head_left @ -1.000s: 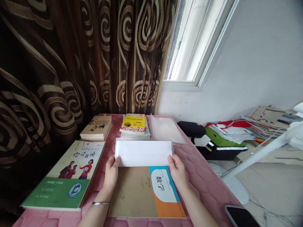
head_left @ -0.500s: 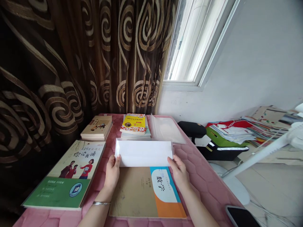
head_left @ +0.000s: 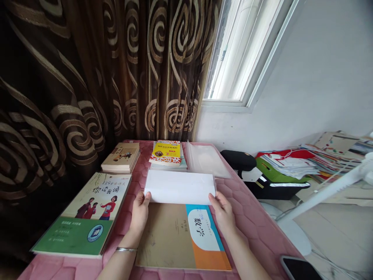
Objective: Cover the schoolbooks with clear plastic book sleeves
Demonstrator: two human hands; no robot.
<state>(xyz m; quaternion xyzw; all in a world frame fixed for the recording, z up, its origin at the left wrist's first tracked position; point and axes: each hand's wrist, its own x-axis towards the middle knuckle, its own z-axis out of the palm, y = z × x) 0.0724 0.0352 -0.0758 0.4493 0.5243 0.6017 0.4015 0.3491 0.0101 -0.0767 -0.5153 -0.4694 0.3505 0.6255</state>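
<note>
A blank white sheet (head_left: 180, 187) with a clear plastic edge is held tilted in front of me. My left hand (head_left: 141, 210) pinches its lower left corner, thumb on the near face and fingers behind. At the opposite corner my right hand (head_left: 223, 212) grips it the same way. Just below lies a maths textbook (head_left: 166, 237) with a brown, blue and orange cover, flat on the table between my forearms. Whether the sheet touches the book I cannot tell. To the left of my left hand rests a stack of large green-and-cream books (head_left: 70, 233).
On the pink padded table (head_left: 230, 198) stand a pile of small brown books (head_left: 121, 157), a yellow-and-orange book (head_left: 166, 151) and clear plastic covers (head_left: 206, 159). A phone (head_left: 300, 268) lies at the right edge. Beyond are a white fan (head_left: 320, 190) and a green-black bin (head_left: 279, 179) of papers.
The sheet's upper edge tips slightly away and its blank face looks a little different in angle. Both hands keep their hold. The whole view has shifted slightly.
</note>
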